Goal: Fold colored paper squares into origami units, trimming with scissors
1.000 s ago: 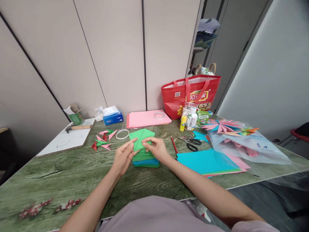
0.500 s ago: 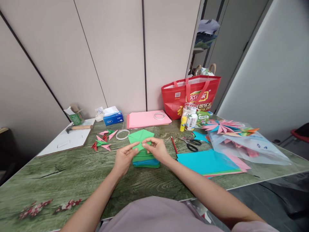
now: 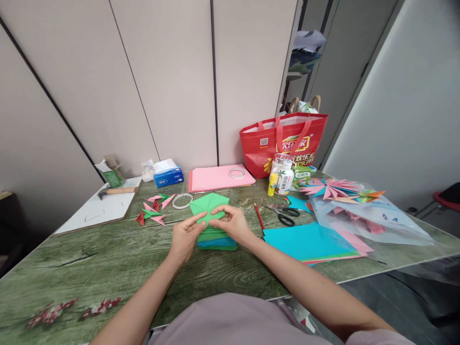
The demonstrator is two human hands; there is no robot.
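A green sheet of paper (image 3: 212,202) with crease lines is held between both hands, its wide part pointing away from me. My left hand (image 3: 186,235) pinches its lower left edge between thumb and fingers. On the right edge, my right hand (image 3: 232,222) pinches the same sheet, its fingertips close to those of the left. Below the held sheet lies a stack of green and blue paper (image 3: 217,243), partly hidden by the hands.
Small folded pieces (image 3: 154,209) and a tape roll (image 3: 182,201) lie left. Behind are pink paper (image 3: 212,177) and a tissue box (image 3: 168,177). Rightward are a red pencil (image 3: 258,215), scissors (image 3: 286,219), blue sheets (image 3: 309,242), bottles (image 3: 284,178) and a red bag (image 3: 255,151).
My right hand's fingertips have shifted slightly left along the green sheet. Both hands still hold it in nearly the same place.
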